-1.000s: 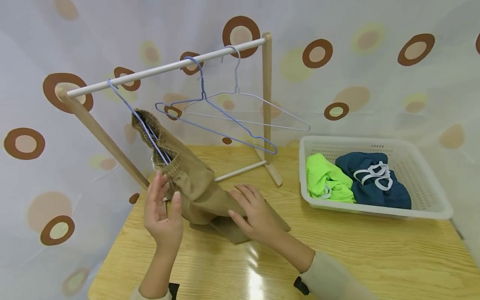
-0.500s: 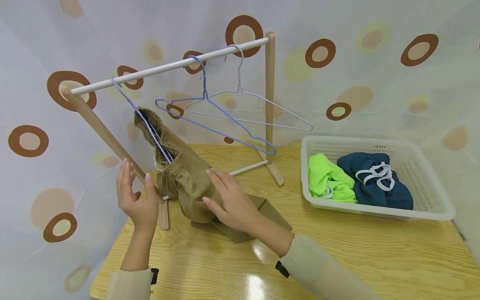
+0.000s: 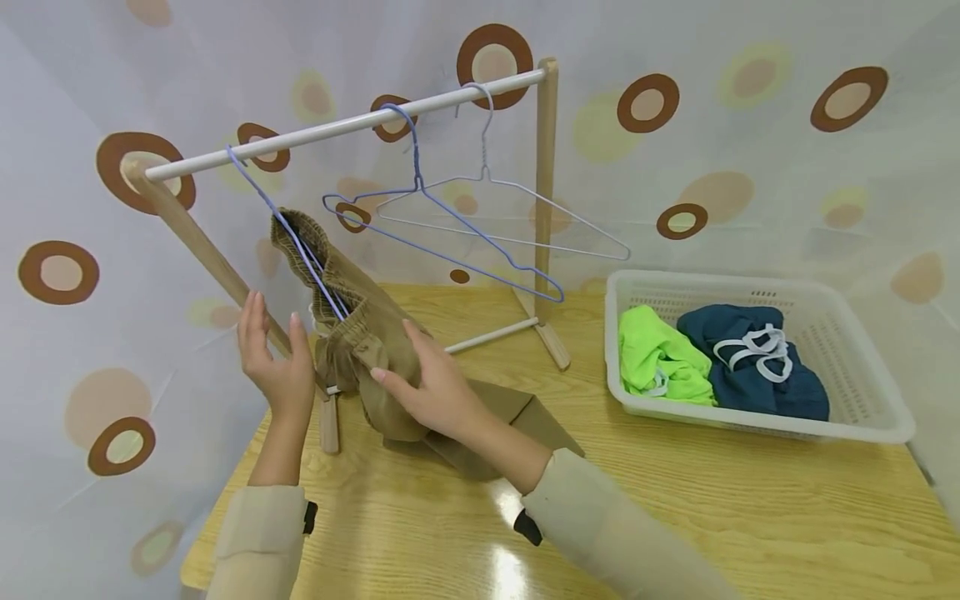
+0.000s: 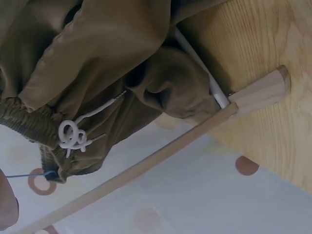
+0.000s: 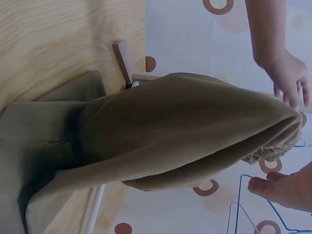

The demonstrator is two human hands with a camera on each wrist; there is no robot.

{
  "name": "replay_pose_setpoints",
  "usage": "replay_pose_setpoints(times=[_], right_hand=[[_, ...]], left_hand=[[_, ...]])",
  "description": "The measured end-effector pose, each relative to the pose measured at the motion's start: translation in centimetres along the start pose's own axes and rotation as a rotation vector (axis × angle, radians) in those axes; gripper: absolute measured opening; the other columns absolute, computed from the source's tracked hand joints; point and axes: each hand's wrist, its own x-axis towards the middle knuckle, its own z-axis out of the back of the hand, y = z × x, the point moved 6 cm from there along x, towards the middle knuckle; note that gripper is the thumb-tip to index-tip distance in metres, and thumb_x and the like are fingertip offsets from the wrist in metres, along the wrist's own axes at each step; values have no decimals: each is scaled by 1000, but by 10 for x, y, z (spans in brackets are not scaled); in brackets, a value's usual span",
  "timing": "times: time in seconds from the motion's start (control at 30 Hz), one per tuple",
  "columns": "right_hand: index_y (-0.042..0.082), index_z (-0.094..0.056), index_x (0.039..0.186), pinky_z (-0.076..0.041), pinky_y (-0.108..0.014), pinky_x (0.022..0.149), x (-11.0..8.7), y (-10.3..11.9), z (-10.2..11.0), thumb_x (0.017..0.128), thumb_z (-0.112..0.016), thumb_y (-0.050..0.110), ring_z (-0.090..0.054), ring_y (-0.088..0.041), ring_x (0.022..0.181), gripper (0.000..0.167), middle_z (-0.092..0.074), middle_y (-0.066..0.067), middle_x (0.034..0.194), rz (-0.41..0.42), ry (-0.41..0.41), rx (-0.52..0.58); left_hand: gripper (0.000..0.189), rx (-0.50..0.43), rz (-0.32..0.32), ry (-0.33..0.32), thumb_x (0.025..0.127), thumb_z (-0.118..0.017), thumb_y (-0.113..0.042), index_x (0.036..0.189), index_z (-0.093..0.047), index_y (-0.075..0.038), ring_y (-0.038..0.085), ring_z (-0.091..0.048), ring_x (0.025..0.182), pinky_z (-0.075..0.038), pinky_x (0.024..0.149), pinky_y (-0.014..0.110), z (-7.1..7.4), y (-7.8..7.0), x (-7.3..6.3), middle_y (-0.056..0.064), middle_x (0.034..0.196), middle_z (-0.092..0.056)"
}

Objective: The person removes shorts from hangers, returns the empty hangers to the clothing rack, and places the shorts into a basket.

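Brown trousers with an elastic waist hang tilted on a light-blue wire hanger. Their legs lie folded on the table. My right hand is at the front of the trousers below the waistband, fingers fairly straight; whether it touches the cloth is hard to tell. To the left of the waistband, my left hand is raised, holding nothing, fingers extended. In the left wrist view, a white drawstring dangles from the waist. The right wrist view shows both the left hand and part of the right hand.
A clothes rack with a white rail and wooden posts stands on the wooden table. A blue hanger and a pale hanger hang bare. On the right, a white basket holds lime-green and navy garments.
My left hand has moved left, away from the waistband, and slightly up. My right hand has shifted up and left along the trousers toward the waist.
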Motion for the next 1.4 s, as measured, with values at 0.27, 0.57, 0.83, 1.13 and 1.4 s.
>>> replay_pose_setpoints(times=[0.27,0.57,0.83,1.13,1.4], right_hand=[[-4,-25,144,-27,-43,113,9,-1,-3,93,-52,33,-28,-30,138,68,-30,-19,149,-32,-22,2],[-4,-37,138,-47,-37,97,11,0,-1,91,-56,34,-55,-26,116,63,-57,-21,126,-26,-81,44],[1,-49,132,-53,-29,85,13,3,-7,94,-53,23,-62,-22,105,44,-61,-15,123,-44,-54,41],[5,-47,135,-31,-16,41,12,9,-4,95,-48,11,-31,-5,40,41,-62,-12,76,-26,-79,42],[8,-48,135,-25,-15,37,12,12,-4,86,-48,-4,-25,-5,36,50,-60,-15,124,-136,-57,159]], left_hand=[[43,58,73,28,88,-59,-8,129,-50,4,25,-38,132,-31,111,27,-18,23,10,19,137,-45],[54,92,301,-42,87,-61,-9,137,-41,0,24,-41,127,-34,109,29,-12,53,11,18,134,-45],[45,92,337,-201,88,-60,-8,131,-47,-2,14,-47,106,-39,87,20,2,59,15,8,114,-50],[40,118,432,-196,88,-58,-5,127,-52,1,15,-52,107,-44,93,22,7,72,23,15,119,-55],[24,121,490,-141,88,-51,1,109,-61,6,-4,-51,77,-47,74,11,7,82,31,-11,80,-51]])
